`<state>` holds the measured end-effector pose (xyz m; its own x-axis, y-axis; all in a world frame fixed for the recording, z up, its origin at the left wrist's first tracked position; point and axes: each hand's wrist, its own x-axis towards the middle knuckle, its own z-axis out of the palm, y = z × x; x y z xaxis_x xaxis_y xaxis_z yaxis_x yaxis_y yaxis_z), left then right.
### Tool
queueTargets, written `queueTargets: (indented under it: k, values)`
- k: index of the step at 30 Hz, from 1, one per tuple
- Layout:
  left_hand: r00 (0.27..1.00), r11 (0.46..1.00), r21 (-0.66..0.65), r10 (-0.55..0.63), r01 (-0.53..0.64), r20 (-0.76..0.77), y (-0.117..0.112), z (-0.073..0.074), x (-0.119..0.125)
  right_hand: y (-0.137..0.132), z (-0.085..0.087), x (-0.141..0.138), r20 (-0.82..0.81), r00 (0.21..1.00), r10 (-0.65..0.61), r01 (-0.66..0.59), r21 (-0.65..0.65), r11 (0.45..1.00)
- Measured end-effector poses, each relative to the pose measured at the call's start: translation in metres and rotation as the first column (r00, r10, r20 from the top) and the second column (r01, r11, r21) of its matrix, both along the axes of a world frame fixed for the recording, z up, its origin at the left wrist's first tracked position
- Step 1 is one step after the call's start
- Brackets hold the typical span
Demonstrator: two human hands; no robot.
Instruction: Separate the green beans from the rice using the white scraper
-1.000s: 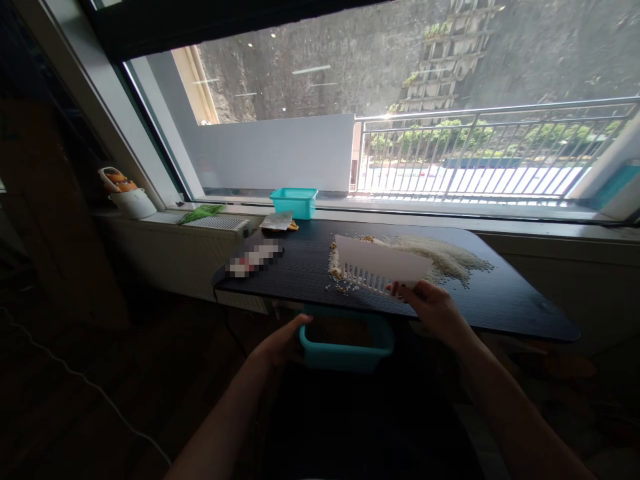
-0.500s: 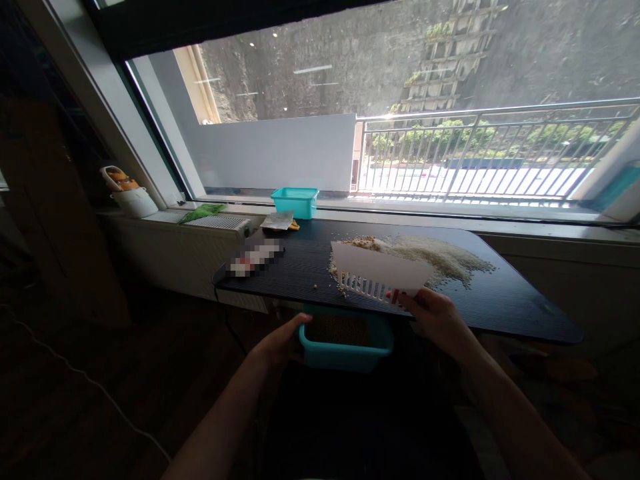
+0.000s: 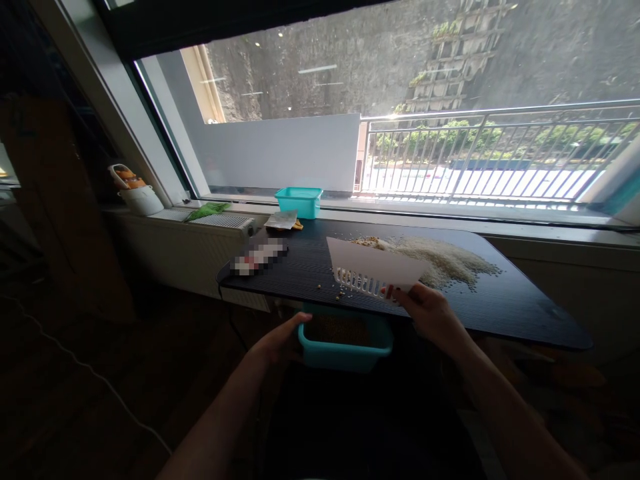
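My left hand (image 3: 283, 339) is closed on the left end of a turquoise plastic bin (image 3: 345, 353), thumb over the rim. The bin is below the table's front edge, and brown granules (image 3: 340, 328) lie inside it. With closed fingers my right hand (image 3: 427, 308) grips the lower right corner of a thin white slotted sheet (image 3: 375, 261), which tilts over the front of the table. A row of slots runs along its lower edge. Behind it, partly hidden, spreads a heap of pale grains (image 3: 440, 257) with yellowish pieces (image 3: 367, 241) at its left. Some loose pieces lie near the sheet's lower edge.
The dark table (image 3: 520, 300) stands against the window sill. At its back are a second turquoise bin (image 3: 301, 203) and a flat packet (image 3: 283, 221); a blurred-out item (image 3: 260, 257) lies on the left. A radiator (image 3: 190, 250) and a white pot (image 3: 141, 200) are further left.
The white slotted sheet has shifted slightly left on the table, with my right hand on it. The camera view has turned a little left. My left hand and the bin stay in place.
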<state>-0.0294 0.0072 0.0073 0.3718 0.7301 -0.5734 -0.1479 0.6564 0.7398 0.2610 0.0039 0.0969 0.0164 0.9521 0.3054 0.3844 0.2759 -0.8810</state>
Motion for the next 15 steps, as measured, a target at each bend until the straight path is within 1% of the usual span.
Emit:
queueTargets:
  k: [3,5,8,12,14,15]
  values:
    - [1.0,1.0,0.003,0.008,-0.008,0.001,-0.001,0.003,-0.002,0.011,-0.003,-0.015,0.022,0.998,0.065,-0.066,0.031,0.997]
    - [1.0,1.0,0.007,0.014,-0.014,-0.002,-0.002,0.005,-0.005,0.019,-0.007,-0.025,0.066,0.994,0.089,-0.092,0.045,0.995]
    - [1.0,1.0,0.008,0.022,-0.022,-0.01,-0.002,0.007,-0.009,0.025,-0.01,-0.033,0.12,0.984,0.131,-0.138,0.052,0.989]
    - [1.0,1.0,-0.001,0.025,-0.025,-0.017,-0.002,0.008,-0.015,0.014,-0.005,-0.026,0.144,0.959,0.243,-0.248,0.023,0.968]
    - [1.0,1.0,-0.004,0.017,-0.017,-0.006,-0.002,0.008,-0.016,0.003,-0.001,-0.017,0.144,0.959,0.244,-0.249,0.017,0.968]
    - [1.0,1.0,-0.002,0.013,-0.013,0.001,-0.002,0.008,-0.016,-0.001,0.001,-0.012,0.139,0.966,0.216,-0.222,0.028,0.975]
